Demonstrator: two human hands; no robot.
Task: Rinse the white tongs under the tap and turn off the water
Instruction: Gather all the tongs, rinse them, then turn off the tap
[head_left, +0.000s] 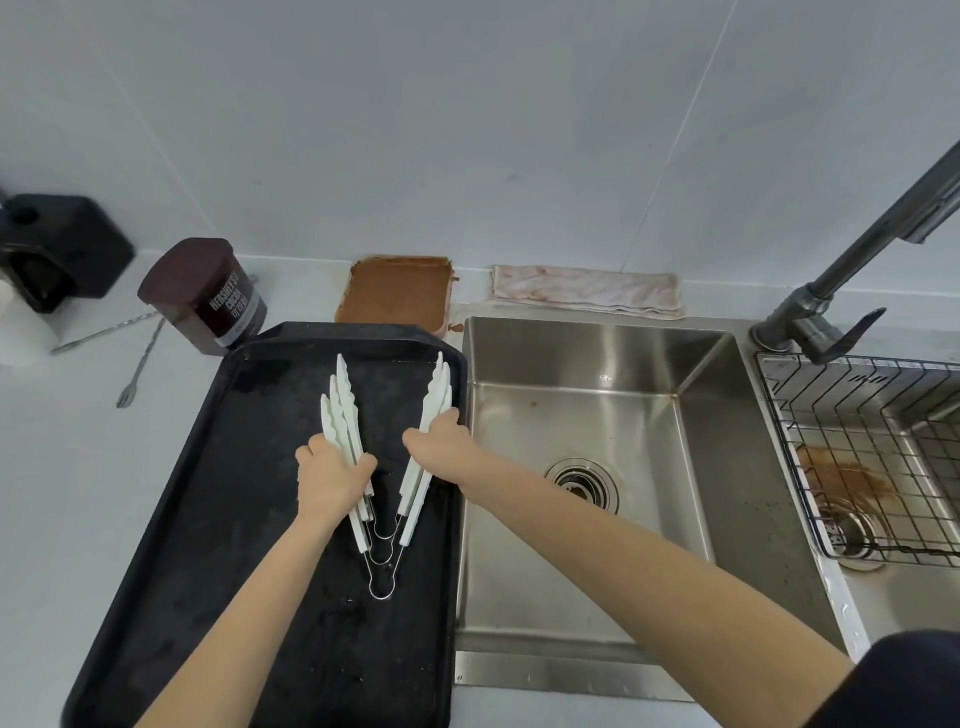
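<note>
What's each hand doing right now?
Left hand: grips the white tongs' left arms.
Right hand: grips their right arms.

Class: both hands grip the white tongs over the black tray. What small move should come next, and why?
Probably lift the tongs off the tray and carry them right, over the sink: both the left hand and right hand already grip them, and the tap stands farther right.

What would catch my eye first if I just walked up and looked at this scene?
Likely the white tongs, splayed in a V over the black tray, with the left hand gripping one side and the right hand the other. Just right of the tray lies the steel sink, with the tap rising at its far right corner.
</note>
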